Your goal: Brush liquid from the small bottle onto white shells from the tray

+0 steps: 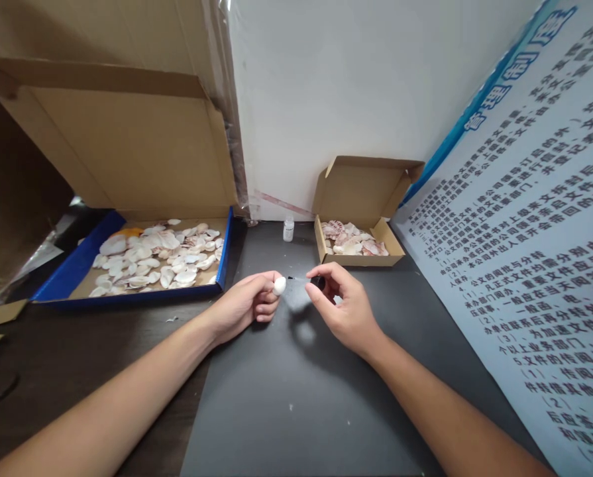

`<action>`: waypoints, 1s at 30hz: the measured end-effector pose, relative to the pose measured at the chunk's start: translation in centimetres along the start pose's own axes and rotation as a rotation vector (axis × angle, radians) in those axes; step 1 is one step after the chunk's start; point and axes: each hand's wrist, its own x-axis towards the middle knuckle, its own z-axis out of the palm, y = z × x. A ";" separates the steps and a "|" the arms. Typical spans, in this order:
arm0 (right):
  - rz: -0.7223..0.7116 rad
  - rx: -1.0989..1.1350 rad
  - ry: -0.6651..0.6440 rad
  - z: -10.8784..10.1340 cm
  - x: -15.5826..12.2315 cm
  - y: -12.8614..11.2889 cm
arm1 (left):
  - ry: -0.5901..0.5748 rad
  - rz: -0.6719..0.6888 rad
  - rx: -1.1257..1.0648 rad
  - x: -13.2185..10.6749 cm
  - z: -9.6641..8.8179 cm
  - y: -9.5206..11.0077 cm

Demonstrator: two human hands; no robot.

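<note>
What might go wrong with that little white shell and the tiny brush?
The brush in the right hand points at the white shell, very near the left hand, so it might dab the fingers instead.

The shell is small and pinched in the fingers, so it could slip onto the dark tabletop.

The small bottle stands beyond the hands with no cap visible on it, so a bump might tip it and spill anything inside.
</note>
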 end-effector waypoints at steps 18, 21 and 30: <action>0.005 -0.002 -0.022 0.0 0.0 0.0 | 0.005 0.000 0.004 0.1 -0.1 -0.1; 0.006 0.046 -0.048 0.0 -0.1 0.0 | 0.011 -0.006 -0.003 0.1 -0.1 -0.1; 0.012 0.066 -0.036 0.0 -0.1 -0.1 | 0.002 -0.017 -0.019 0.2 -0.3 -0.3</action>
